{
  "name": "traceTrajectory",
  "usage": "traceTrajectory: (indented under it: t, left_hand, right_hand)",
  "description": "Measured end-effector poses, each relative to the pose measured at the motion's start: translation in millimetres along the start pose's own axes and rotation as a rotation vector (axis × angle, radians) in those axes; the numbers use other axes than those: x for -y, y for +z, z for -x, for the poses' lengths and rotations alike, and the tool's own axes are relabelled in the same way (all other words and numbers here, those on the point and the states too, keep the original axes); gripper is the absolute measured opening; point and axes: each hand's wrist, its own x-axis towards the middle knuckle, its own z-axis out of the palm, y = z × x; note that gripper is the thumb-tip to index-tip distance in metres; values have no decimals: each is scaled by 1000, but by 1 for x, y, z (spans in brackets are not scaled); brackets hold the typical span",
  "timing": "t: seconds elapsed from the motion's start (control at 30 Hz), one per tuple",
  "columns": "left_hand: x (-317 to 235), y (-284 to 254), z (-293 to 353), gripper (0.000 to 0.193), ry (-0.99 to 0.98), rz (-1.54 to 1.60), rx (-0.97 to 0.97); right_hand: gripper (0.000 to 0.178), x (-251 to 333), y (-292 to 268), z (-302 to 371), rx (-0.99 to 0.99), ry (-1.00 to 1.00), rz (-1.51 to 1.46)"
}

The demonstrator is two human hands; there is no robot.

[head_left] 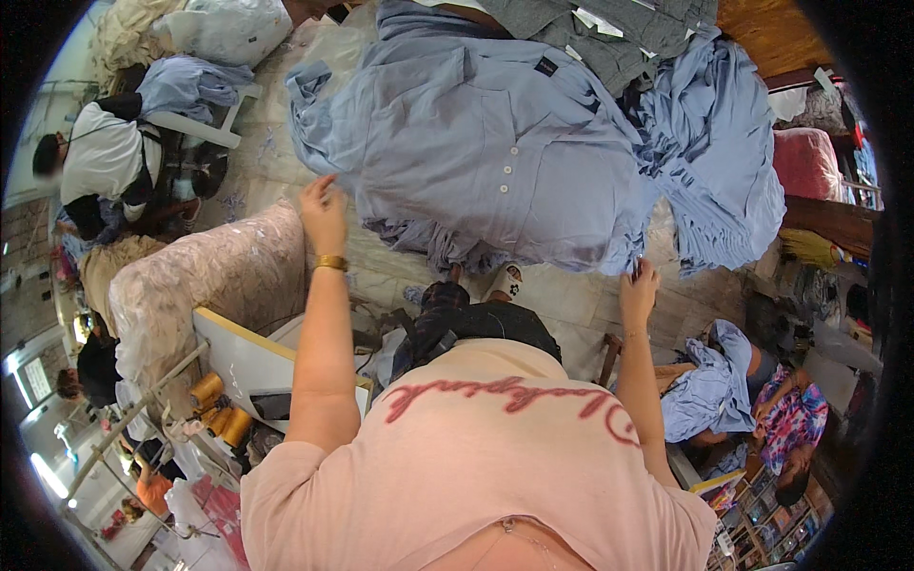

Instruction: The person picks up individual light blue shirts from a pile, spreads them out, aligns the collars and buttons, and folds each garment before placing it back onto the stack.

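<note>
A light blue buttoned garment (428, 124) lies spread out in front of me, with white buttons down its middle and a dark label near its far right. My left hand (324, 211) is at the garment's left edge, fingers curled and slightly blurred; whether cloth is between them is hard to see. At the near right corner, my right hand (640, 285) has its fingers closed at the edge of the blue cloth. Something small and dark shows at those fingertips, too small to name.
More blue garments (719, 152) hang in folds at the right, and grey cloth (628, 43) lies at the far side. A plastic-wrapped bundle (209, 276) stands at my left by thread cones (224, 419). Co-workers sit at left (105, 152) and right (795, 409).
</note>
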Motion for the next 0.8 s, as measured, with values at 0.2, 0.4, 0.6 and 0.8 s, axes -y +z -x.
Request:
traceTrajectory:
  t: [0.2,0.4,0.6,0.8]
  left_hand:
    - [-129,85,25,15,436,200,642]
    - [-131,146,8,15,805,99,648]
    - [-139,144,-19,17,166,281,1029]
    - [-140,147,-33,18,370,194,1071]
  right_hand:
    - [35,141,-12,-41,165,-380,-644]
    - [35,200,18,-87,465,-321,-774]
    - [36,201,12,-101,546,-189,-860]
    - [30,213,2,-68,211,-664,-202]
